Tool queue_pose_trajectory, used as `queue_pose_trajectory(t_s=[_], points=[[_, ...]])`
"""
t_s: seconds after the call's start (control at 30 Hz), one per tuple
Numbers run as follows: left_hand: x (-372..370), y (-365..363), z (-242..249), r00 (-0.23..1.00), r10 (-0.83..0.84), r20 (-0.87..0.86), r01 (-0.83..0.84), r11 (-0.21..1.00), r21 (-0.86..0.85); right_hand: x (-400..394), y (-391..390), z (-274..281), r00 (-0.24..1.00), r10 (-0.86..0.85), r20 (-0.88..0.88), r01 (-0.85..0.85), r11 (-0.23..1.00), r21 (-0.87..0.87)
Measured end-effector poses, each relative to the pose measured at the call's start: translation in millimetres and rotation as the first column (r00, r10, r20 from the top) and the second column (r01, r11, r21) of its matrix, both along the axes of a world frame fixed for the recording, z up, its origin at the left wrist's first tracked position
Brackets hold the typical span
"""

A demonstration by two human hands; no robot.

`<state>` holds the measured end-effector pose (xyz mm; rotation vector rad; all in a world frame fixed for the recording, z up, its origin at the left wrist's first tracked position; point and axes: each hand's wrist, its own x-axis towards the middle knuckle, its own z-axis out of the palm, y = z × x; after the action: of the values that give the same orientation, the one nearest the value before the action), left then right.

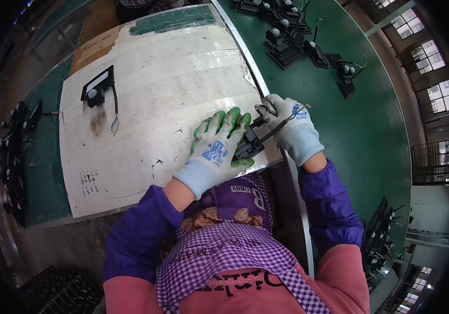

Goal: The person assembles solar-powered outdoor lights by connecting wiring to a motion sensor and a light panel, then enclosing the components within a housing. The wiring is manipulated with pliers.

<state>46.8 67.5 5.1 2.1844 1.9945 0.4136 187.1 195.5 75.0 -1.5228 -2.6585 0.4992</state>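
A black floodlight (249, 146) with a finned back lies on the white-covered board in front of me. My left hand (216, 144), in a grey-white glove with green fingertips, grips it from the left, fingers over it and thumb along its near side. My right hand (290, 123), gloved too, is closed at the lamp's far right side; a small dark piece shows at its fingertips, its kind hard to make out. A black cable (279, 127) with bare coloured wire ends runs from the lamp past the right hand.
Another floodlight with a round white sensor (96, 97) lies at the board's left. Several black lamps (284, 49) stand on the green table (360, 141) to the right, beyond a metal edge (245, 52). More lamps (20, 152) line the far left. Another person (140, 8) is at the top.
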Motion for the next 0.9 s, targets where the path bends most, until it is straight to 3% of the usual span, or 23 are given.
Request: queue_pose_trajectory(t_s=[0.1,0.13,0.23,0.3,0.33,0.37,0.43,0.53,0.57,0.63,0.7,0.73,0.83,0.9], points=[[0.3,3.7,4.4,1.0,-0.005,-0.023,0.003,0.998,-0.068,1.2,-8.6,-6.0,0.99,0.135,0.043,-0.135,0.991,0.017],[1.4,4.2,5.0,0.999,-0.012,-0.039,0.008,0.995,-0.1,-0.5,-19.2,0.7,0.965,0.196,0.176,-0.214,0.973,0.091],[4.4,3.9,4.4,0.999,0.024,-0.025,-0.027,0.992,-0.12,-2.8,-30.9,-0.9,0.979,0.131,0.156,-0.155,0.976,0.152],[3.4,-0.9,8.2,0.998,0.058,0.017,-0.056,0.994,-0.097,9.9,-23.2,0.6,0.96,0.068,-0.272,-0.085,0.995,-0.054],[2.5,-3.0,10.6,0.997,0.072,0.037,-0.069,0.994,-0.083,18.1,-18.8,0.1,0.884,-0.002,-0.467,-0.083,0.984,-0.16],[2.2,-5.2,11.8,0.994,0.089,0.061,-0.085,0.994,-0.069,28.7,-12.0,-26.9,0.687,-0.192,-0.701,0.031,0.971,-0.235],[4.6,-12.1,3.3,0.987,0.162,0.007,-0.162,0.986,-0.035,60.0,-0.9,-48.0,0.66,-0.519,-0.544,0.248,0.833,-0.495],[5.3,-18.7,2.2,0.977,0.211,-0.017,-0.211,0.977,-0.035,72.3,-55.4,-31.9,0.902,-0.302,-0.309,0.241,0.945,-0.219],[5.8,-18.4,-0.1,0.977,0.213,-0.015,-0.213,0.977,-0.011,73.4,-70.4,-28.7,0.907,-0.01,-0.422,0.022,1.0,0.023],[8.8,-19.3,-1.4,0.977,0.215,-0.013,-0.215,0.976,0.019,60.9,-75.6,-3.5,0.872,0.335,-0.357,-0.245,0.93,0.275],[10.9,-19.6,1.5,0.974,0.228,-0.014,-0.227,0.973,0.039,42.3,-65.2,10.5,0.925,0.364,-0.107,-0.318,0.898,0.305],[10.9,-20.7,0.7,0.974,0.225,-0.013,-0.224,0.974,0.044,35.8,-58.3,13.3,0.929,0.369,0.022,-0.357,0.88,0.313],[10.5,-26.0,-4.9,0.972,0.236,0.003,-0.236,0.969,0.074,26.0,-42.7,7.9,0.953,0.267,0.14,-0.288,0.944,0.159],[13.5,-30.6,-9.7,0.967,0.251,0.031,-0.253,0.962,0.104,20.7,-37.1,11.8,0.951,0.263,0.164,-0.262,0.965,-0.031]])
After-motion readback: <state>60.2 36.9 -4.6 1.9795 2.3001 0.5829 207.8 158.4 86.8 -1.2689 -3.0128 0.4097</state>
